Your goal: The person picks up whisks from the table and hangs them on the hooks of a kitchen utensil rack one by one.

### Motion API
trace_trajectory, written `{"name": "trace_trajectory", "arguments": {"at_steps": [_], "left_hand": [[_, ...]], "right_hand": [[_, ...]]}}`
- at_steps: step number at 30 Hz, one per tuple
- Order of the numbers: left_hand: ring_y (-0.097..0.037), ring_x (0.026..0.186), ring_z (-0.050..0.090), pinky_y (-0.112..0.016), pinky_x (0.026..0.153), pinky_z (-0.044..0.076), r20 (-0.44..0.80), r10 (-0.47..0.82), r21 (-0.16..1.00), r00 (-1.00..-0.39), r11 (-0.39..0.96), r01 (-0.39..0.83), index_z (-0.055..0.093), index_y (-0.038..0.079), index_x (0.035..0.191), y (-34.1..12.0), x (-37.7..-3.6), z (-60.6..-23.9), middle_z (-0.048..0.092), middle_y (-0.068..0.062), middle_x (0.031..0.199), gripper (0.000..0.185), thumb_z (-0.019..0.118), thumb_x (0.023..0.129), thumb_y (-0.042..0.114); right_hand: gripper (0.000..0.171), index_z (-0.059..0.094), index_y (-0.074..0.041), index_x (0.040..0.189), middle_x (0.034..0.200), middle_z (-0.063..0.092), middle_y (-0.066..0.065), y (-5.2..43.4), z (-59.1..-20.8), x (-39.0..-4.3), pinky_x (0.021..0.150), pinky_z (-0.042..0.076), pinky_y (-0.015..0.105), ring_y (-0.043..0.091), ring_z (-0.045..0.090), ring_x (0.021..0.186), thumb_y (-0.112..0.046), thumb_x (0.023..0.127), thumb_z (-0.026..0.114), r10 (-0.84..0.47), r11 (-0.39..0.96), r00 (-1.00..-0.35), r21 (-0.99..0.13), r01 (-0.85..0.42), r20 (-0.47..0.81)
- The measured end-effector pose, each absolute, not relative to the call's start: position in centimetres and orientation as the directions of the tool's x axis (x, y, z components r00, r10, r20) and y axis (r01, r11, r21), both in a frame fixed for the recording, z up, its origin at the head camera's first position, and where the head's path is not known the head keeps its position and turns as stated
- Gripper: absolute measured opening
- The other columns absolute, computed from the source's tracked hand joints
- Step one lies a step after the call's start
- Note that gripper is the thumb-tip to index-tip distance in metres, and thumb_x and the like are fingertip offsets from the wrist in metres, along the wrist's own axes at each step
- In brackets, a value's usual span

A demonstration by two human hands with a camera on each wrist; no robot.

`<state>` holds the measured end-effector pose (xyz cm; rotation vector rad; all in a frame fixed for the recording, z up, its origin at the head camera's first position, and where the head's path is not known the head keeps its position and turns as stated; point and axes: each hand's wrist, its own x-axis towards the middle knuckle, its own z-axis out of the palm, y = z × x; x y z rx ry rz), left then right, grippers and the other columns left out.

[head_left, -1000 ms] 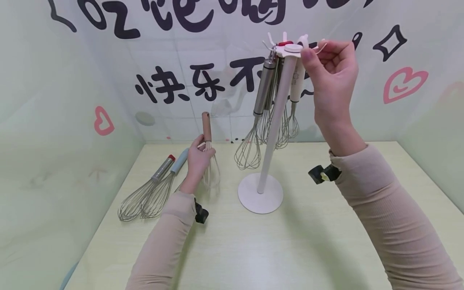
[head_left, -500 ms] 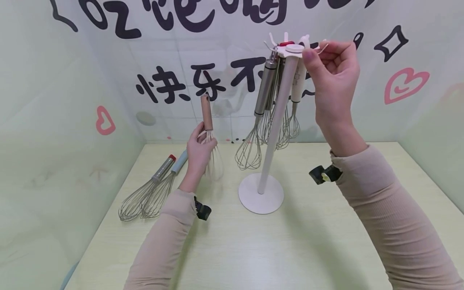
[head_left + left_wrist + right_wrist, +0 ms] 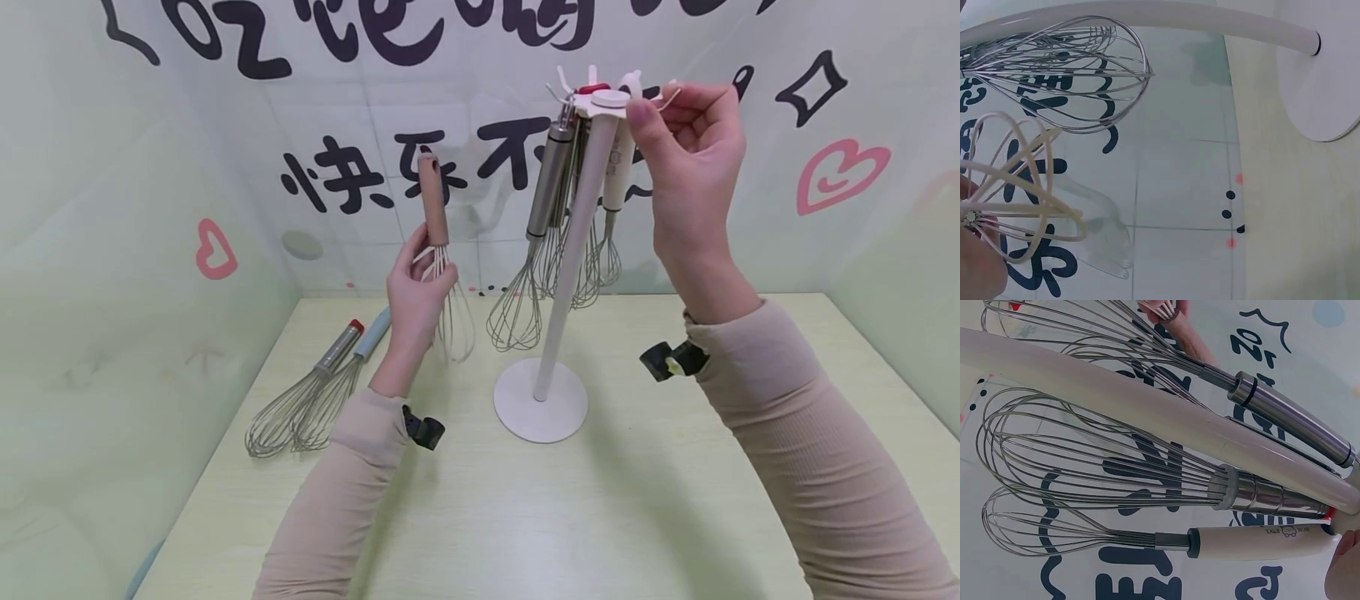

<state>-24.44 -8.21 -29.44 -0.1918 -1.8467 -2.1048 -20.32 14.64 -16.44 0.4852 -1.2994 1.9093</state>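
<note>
1. The left hand (image 3: 415, 298) is raised above the table (image 3: 645, 500), fingers curled round the wire head of a whisk (image 3: 444, 275). This whisk stands upright, its brown wooden handle pointing up and its pale wire loops hanging below the fingers.
2. The right hand (image 3: 693, 162) is at the top of the stand (image 3: 573, 242), thumb and forefinger pinching one white hook (image 3: 670, 93) on the rim of the stand's round cap.
3. The held whisk is clear of the table, left of the stand and apart from it.
4. The stand has a white pole, leaning slightly, on a round white base (image 3: 540, 400) that rests on the table.
5. Several whisks hang from the stand's hooks: one with a steel handle (image 3: 546, 183), one with a white handle (image 3: 617, 175), and others behind the pole.
6. Two whisks (image 3: 311, 400) lie side by side on the table at the left, near the side wall, one with a red-tipped steel handle and one with a pale blue handle.
7. The back wall (image 3: 225, 125) carries dark lettering and pink hearts.
</note>
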Motion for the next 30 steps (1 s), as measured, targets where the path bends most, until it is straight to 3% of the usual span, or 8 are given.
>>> {"name": "trace_trajectory", "arguments": {"at_steps": [11, 21, 30], "left_hand": [[-0.011, 0.105, 0.058, -0.023, 0.096, 0.052, 0.370, -0.140, 0.915, -0.918, -0.117, 0.387, 0.047, 0.011, 0.139, -7.4, -23.3, -27.2, 0.055, -0.011, 0.131, 0.061, 0.061, 0.082, -0.006], [-0.010, 0.100, 0.060, -0.022, 0.093, 0.053, 0.398, -0.143, 0.897, -0.906, -0.146, 0.418, 0.049, 0.007, 0.137, -6.9, -22.4, -25.7, 0.057, -0.012, 0.124, 0.056, 0.064, 0.083, -0.004], [-0.006, 0.097, 0.061, -0.016, 0.087, 0.053, 0.441, -0.127, 0.882, -0.888, -0.123, 0.455, 0.050, 0.006, 0.137, -6.5, -21.6, -24.9, 0.059, -0.013, 0.123, 0.051, 0.065, 0.088, 0.007]], "right_hand": [[0.029, 0.057, -0.011, 0.089, 0.085, 0.057, 0.004, 14.6, -16.3, -20.3, 0.073, 0.048, 0.019, 0.014, 0.053, 0.080, -0.009, 0.074, 0.081, 0.379, -0.192, -0.639, -0.619, -0.762, 0.669], [0.044, 0.056, -0.008, 0.091, 0.085, 0.057, 0.005, 14.6, -16.2, -20.3, 0.074, 0.050, 0.020, 0.014, 0.053, 0.079, -0.023, 0.063, 0.088, 0.383, -0.211, -0.653, -0.626, -0.751, 0.654], [0.035, 0.057, -0.009, 0.090, 0.086, 0.058, 0.004, 14.5, -16.4, -20.4, 0.074, 0.051, 0.019, 0.014, 0.054, 0.079, -0.016, 0.069, 0.084, 0.388, -0.207, -0.640, -0.613, -0.762, 0.664]]}}
